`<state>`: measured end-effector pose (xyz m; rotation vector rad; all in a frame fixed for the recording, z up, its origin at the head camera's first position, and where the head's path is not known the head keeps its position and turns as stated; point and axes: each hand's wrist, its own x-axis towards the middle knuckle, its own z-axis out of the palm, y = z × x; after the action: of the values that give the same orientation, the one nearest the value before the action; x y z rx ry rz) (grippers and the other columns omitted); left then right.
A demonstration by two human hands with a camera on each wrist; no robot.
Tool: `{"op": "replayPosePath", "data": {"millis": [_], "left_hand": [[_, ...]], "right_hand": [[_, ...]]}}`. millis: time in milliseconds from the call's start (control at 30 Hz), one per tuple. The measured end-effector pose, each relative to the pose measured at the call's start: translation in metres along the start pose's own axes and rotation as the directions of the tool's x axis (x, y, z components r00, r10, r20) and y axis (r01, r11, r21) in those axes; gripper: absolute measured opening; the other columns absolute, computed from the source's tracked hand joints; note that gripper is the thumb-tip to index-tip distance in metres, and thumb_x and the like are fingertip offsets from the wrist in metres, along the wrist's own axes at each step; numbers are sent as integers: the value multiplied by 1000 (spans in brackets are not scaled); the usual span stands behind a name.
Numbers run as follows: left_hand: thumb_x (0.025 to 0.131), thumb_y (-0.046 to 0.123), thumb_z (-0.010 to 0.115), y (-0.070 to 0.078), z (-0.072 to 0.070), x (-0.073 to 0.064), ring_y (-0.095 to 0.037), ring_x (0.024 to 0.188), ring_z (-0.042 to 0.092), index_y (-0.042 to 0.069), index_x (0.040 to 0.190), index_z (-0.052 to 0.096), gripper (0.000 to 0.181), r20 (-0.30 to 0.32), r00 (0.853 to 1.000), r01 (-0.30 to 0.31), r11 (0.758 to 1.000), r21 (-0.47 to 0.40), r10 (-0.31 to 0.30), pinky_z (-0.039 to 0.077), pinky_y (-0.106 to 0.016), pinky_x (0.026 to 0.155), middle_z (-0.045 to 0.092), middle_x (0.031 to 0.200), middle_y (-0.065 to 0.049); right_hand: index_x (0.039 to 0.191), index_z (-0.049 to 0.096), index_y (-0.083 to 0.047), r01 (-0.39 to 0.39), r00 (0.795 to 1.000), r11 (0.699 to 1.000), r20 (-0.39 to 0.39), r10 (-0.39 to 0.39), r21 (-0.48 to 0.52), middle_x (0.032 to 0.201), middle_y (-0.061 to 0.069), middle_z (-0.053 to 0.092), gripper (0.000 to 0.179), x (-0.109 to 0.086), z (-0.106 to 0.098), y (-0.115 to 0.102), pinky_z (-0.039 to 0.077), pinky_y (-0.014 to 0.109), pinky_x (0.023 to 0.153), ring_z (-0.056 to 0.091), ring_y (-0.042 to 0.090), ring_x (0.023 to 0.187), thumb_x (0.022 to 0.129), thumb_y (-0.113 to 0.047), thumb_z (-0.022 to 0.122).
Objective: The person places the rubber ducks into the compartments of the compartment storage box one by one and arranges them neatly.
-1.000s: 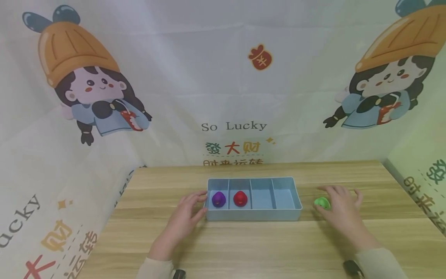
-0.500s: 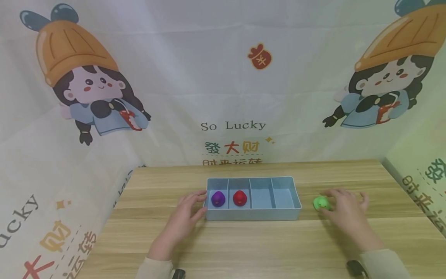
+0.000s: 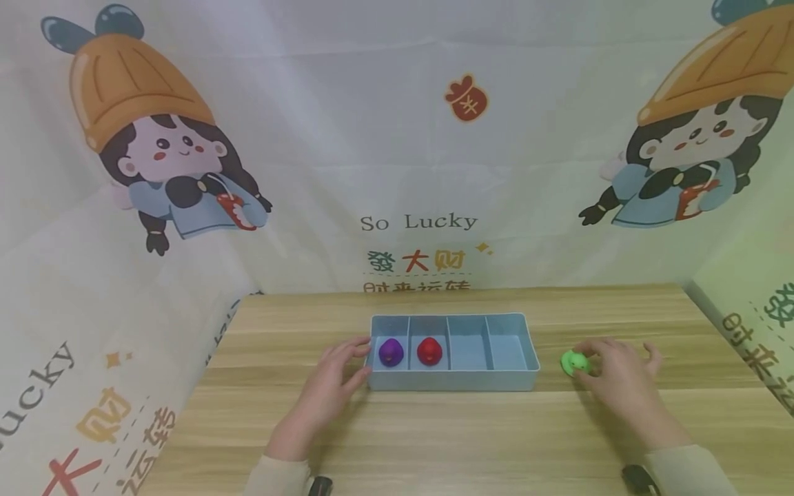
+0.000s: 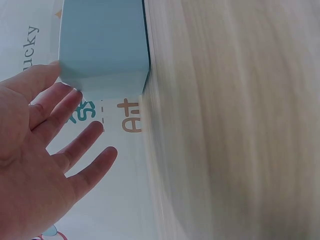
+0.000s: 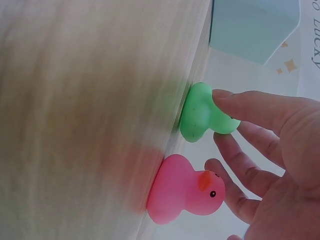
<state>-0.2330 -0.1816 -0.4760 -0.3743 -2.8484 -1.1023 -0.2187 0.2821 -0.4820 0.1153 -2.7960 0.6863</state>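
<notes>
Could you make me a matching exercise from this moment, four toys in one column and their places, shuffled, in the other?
Toys:
1. purple toy
2. red toy
3. green toy
4. pink toy

Places, as the head view shows left and right unless noted:
A. second compartment from the left
B. seen only in the right wrist view
C. leftmost compartment of the tray
D. between thumb and fingers of the right hand

Pairs: 1-C, 2-A, 3-D, 4-B
</notes>
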Motion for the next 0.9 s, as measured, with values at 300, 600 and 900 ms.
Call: {"op": "replayPosePath", "data": {"millis": [300, 600, 900], "left_hand": [[98, 20, 70, 0, -3, 1, -33, 147, 43, 7, 138, 62, 43, 7, 1000, 1, 1000, 5, -1, 34, -60, 123, 52, 157, -4], [98, 18, 71, 0, -2, 0, -33, 146, 44, 5, 136, 63, 41, 8, 1000, -15, 1000, -1, 15, 34, -59, 123, 54, 155, -5], [98, 18, 70, 1, -2, -2, -35, 145, 44, 4, 137, 62, 42, 7, 1000, -18, 1000, -1, 18, 35, -60, 122, 54, 155, -6]], "right_hand": [[109, 72, -5, -6, 1000, 1000, 13, 6, 27, 115, 24, 73, 36, 2, 0, -1, 10, 81, 108, 64, 48, 107, 77, -10, 86], [110, 72, -4, -27, 999, 999, 34, 26, 29, 117, 25, 72, 36, 2, 1, -4, 18, 74, 101, 63, 48, 110, 78, -11, 86], [112, 72, -5, 0, 999, 1000, -42, 1, 29, 119, 26, 72, 38, 4, 1, -9, 19, 75, 104, 63, 48, 110, 77, -12, 86]]}}
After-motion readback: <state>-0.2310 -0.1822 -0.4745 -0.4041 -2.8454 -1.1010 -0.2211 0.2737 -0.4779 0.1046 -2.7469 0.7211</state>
